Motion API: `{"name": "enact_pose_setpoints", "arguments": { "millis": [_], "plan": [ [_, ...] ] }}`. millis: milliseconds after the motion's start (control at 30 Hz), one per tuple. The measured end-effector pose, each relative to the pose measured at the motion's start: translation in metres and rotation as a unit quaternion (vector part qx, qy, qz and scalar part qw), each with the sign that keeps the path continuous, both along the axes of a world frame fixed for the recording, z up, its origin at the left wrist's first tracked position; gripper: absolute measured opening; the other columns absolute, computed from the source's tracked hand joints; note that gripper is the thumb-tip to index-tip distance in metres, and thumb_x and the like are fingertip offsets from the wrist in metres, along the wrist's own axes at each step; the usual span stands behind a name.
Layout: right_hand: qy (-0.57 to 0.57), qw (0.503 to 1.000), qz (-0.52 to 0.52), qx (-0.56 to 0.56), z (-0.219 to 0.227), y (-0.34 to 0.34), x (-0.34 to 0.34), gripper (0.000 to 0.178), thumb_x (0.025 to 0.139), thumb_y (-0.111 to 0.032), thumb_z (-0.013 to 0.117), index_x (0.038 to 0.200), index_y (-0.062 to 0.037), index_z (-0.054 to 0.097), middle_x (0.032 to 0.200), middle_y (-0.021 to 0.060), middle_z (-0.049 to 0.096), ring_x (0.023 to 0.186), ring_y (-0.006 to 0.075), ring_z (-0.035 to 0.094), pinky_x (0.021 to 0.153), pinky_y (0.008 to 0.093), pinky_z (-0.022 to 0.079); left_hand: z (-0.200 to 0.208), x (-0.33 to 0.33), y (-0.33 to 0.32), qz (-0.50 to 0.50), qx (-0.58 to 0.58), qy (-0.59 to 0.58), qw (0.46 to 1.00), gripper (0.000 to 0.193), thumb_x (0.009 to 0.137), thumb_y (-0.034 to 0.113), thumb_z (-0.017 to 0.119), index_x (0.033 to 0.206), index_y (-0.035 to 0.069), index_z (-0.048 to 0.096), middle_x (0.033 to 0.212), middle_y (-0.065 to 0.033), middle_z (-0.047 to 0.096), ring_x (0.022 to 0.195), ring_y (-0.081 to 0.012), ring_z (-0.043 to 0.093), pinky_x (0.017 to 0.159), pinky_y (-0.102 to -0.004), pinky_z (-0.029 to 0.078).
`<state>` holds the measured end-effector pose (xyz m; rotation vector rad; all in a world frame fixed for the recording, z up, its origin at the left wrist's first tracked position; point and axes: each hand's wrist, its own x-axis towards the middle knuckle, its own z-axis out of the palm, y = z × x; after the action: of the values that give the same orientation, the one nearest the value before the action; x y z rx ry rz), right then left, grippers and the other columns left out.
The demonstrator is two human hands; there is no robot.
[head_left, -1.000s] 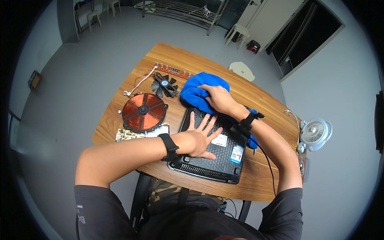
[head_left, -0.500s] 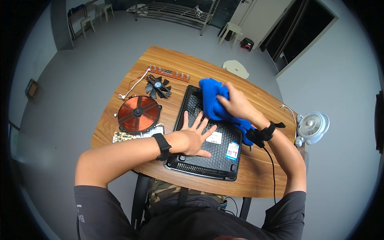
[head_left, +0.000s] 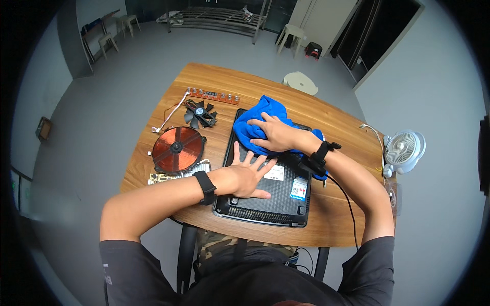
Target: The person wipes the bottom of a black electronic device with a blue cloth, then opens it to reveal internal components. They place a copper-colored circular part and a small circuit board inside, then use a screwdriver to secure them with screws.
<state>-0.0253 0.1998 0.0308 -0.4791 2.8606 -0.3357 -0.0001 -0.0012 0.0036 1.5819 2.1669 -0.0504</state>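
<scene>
A black plastic appliance base (head_left: pixel 258 204) lies underside up at the table's near middle, with a textured face, feet, vent slots and two stickers. It looks like an induction cooker's housing. My left hand (head_left: pixel 245 178) presses flat on it, fingers spread. Over the far part of the base, a bunched blue cloth (head_left: pixel 265 107) covers much of the surface. My right hand (head_left: pixel 278 135) bears down on this cloth from above, with curved fingers gripping its folds. Left of the base sits a round copper coil (head_left: pixel 177 149), and beyond it a black fan (head_left: pixel 200 114).
A strip circuit board (head_left: pixel 212 95) with buttons lies at the far left of the wooden table (head_left: pixel 332 214). Partly under the coil is another board (head_left: pixel 162 177). A small white desk fan (head_left: pixel 403 150) stands at the right edge. A black cable (head_left: pixel 349 204) trails from my right wrist.
My right hand has moved left and slightly nearer, carrying the cloth down onto the base's far left part. My left hand keeps its place on the base. The whole view has shifted slightly.
</scene>
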Motion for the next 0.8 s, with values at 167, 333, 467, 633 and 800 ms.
{"name": "enact_pose_setpoints", "arguments": {
  "millis": [167, 333, 467, 633, 800],
  "plan": [
    [-0.016, 0.997, 0.062, -0.045, 0.006, 0.005, -0.003, 0.057, 0.096, -0.03, 0.07, 0.148, -0.0168, 0.052, 0.123, 0.0217, 0.051, 0.111, 0.04, 0.058, 0.098, 0.0474, 0.049, 0.005, 0.0, 0.002, 0.001, 0.0, 0.003, 1.0, 0.108, 0.093, 0.084, 0.033, 0.166, 0.009, 0.006, 0.167, -0.0296, 0.019, 0.153, -0.0556, 0.015, 0.111, -0.0823, -0.002],
    [-0.021, 0.997, 0.06, -0.035, 0.007, 0.005, 0.01, 0.054, 0.101, -0.033, 0.062, 0.15, -0.0168, 0.049, 0.123, 0.0225, 0.05, 0.11, 0.0412, 0.058, 0.096, 0.0471, 0.05, 0.007, 0.003, 0.002, 0.002, -0.014, 0.013, 1.0, 0.107, 0.094, 0.083, 0.033, 0.167, 0.01, 0.004, 0.168, -0.0291, 0.018, 0.154, -0.0543, 0.011, 0.112, -0.0816, -0.002],
    [0.018, 0.998, 0.023, 0.055, -0.012, -0.005, 0.011, 0.059, 0.107, -0.046, 0.049, 0.156, -0.0172, 0.037, 0.132, 0.0279, 0.048, 0.115, 0.0451, 0.058, 0.1, 0.0526, 0.051, 0.009, 0.005, 0.006, -0.002, -0.022, 0.024, 0.999, 0.105, 0.095, 0.082, 0.033, 0.167, 0.011, 0.004, 0.168, -0.0283, 0.016, 0.154, -0.0541, 0.009, 0.112, -0.0817, -0.001],
    [0.001, 0.998, -0.014, 0.054, -0.005, -0.017, 0.007, 0.06, 0.107, -0.048, 0.048, 0.156, -0.0148, 0.037, 0.136, 0.0308, 0.048, 0.124, 0.0486, 0.055, 0.104, 0.0522, 0.049, 0.003, 0.012, 0.001, 0.004, -0.022, 0.02, 1.0, 0.098, 0.099, 0.076, 0.032, 0.167, 0.012, 0.002, 0.172, -0.0235, 0.005, 0.155, -0.0532, 0.005, 0.11, -0.0834, 0.001],
    [0.027, 0.998, 0.046, 0.024, -0.015, 0.001, 0.001, 0.06, 0.104, -0.043, 0.057, 0.154, -0.015, 0.04, 0.136, 0.0294, 0.048, 0.128, 0.0472, 0.053, 0.107, 0.0488, 0.048, 0.006, 0.017, -0.007, -0.02, -0.031, 0.003, 0.999, 0.097, 0.1, 0.073, 0.034, 0.167, 0.013, -0.002, 0.173, -0.0193, -0.006, 0.156, -0.0501, -0.002, 0.11, -0.0837, 0.001]
  ]
}}
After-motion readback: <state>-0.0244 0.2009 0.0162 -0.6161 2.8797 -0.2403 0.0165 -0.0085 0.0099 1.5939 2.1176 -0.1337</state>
